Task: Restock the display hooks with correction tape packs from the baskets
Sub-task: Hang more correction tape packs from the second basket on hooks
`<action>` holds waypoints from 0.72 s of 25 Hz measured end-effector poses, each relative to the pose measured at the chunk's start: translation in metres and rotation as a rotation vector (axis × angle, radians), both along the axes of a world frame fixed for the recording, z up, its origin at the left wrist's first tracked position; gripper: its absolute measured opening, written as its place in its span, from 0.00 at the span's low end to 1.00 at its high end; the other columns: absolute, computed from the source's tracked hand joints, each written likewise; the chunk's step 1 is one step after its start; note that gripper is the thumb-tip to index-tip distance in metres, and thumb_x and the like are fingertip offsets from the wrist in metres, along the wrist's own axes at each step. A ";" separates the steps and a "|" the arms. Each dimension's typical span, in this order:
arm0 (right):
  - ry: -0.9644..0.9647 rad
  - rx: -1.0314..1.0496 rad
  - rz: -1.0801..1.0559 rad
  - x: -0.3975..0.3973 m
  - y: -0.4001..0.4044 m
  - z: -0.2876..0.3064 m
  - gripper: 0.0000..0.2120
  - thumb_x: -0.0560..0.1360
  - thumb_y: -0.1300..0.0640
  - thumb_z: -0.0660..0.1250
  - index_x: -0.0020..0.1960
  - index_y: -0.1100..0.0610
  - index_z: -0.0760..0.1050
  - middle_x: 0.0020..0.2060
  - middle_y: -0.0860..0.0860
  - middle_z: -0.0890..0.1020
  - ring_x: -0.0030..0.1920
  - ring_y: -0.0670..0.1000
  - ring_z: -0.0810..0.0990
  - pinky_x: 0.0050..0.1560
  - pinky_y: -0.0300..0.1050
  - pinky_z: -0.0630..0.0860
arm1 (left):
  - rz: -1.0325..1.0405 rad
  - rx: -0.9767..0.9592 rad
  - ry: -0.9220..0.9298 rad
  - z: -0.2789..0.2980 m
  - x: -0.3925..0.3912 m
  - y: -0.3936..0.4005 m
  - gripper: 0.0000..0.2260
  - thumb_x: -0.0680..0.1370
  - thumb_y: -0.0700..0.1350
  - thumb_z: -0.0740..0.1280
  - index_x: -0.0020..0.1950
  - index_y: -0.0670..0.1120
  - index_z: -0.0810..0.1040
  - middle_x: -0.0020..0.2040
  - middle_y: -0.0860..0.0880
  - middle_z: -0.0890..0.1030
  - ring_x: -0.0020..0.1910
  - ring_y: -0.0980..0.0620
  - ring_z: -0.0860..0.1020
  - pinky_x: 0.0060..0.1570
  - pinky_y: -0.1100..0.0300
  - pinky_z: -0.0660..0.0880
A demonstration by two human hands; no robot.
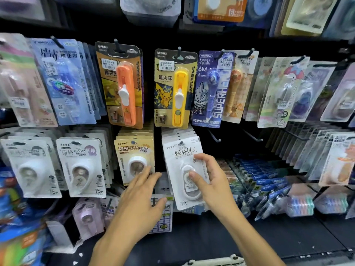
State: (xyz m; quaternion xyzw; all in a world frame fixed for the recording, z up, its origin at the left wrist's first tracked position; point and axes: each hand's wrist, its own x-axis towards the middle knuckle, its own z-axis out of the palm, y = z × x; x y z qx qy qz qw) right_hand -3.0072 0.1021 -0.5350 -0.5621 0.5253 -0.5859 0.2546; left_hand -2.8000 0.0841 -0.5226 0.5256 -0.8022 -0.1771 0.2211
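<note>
Right hand (208, 181) has got hold of a white blister-carded correction tape pack (183, 169), thumb across the clear bubble and fingers curled round the right edge of the card; that pack sits at the front of a stack of the same white cards on a hook in the lower row, tilted a bit with its bottom swung left. Left hand (141, 200) is open, fingers straight and spread, reaching in just left of that pack; fingertips are right at the lower edge of a tan-carded correction tape pack (134, 160) hanging next door, can't tell if they actually touch it.

Further left on the same row: two more stacks of grey-white carded tape packs marked 15m (82, 167). Up on the row above, an orange clip pusher on a brown card (123, 87) and a yellow clip pusher on a cartoon-print card (173, 89) hang side by side; right of those a purple card with a blue pen-shaped tape (212, 89).

Right of the held pack, two bare black metal hooks (215, 136) stick out of the dark panel, nothing on them; below and right, rows of blue-topped clear packets (263, 181) lean in wire racks. At the bottom edge a cream plastic basket rim (215, 262) just pokes in.
</note>
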 end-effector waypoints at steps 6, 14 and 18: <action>0.318 0.023 0.006 0.008 -0.005 -0.002 0.26 0.78 0.57 0.69 0.71 0.36 0.67 0.66 0.29 0.70 0.65 0.30 0.68 0.63 0.38 0.73 | 0.019 -0.033 0.023 -0.002 -0.010 0.001 0.29 0.81 0.56 0.64 0.80 0.58 0.57 0.83 0.57 0.51 0.82 0.56 0.49 0.79 0.52 0.54; 0.597 1.091 0.127 -0.081 0.091 -0.151 0.16 0.78 0.52 0.69 0.65 0.51 0.75 0.57 0.48 0.77 0.50 0.48 0.76 0.55 0.43 0.76 | -0.300 0.073 -0.159 -0.062 -0.037 0.037 0.21 0.80 0.54 0.65 0.73 0.56 0.68 0.71 0.55 0.74 0.69 0.50 0.72 0.67 0.51 0.71; 0.817 1.374 0.340 -0.100 0.154 -0.217 0.25 0.77 0.55 0.70 0.72 0.52 0.70 0.63 0.50 0.73 0.55 0.52 0.76 0.49 0.40 0.77 | -0.686 0.421 -0.703 -0.163 -0.041 0.078 0.23 0.81 0.51 0.65 0.76 0.55 0.67 0.71 0.50 0.74 0.69 0.46 0.72 0.63 0.52 0.72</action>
